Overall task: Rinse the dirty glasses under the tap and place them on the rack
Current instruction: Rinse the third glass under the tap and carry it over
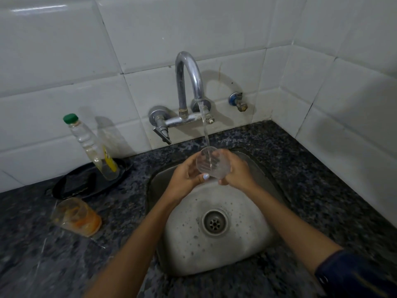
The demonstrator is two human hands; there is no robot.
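A clear glass (211,163) is held over the steel sink (253,222), its mouth up and tilted toward the wall. Water runs from the chrome tap (189,67) straight into it. My left hand (185,176) grips the glass from the left, thumb across its lower side. My right hand (236,171) grips it from the right, fingers curled round the far side. A second glass (76,216), smeared with orange residue, lies on its side on the dark granite counter left of the sink. No rack is in view.
A black tray (71,186) sits at the back left with a green-capped clear bottle (92,145) standing on it. A small blue-handled valve (238,101) sticks out of the tiled wall right of the tap. The walls meet in a corner at the right.
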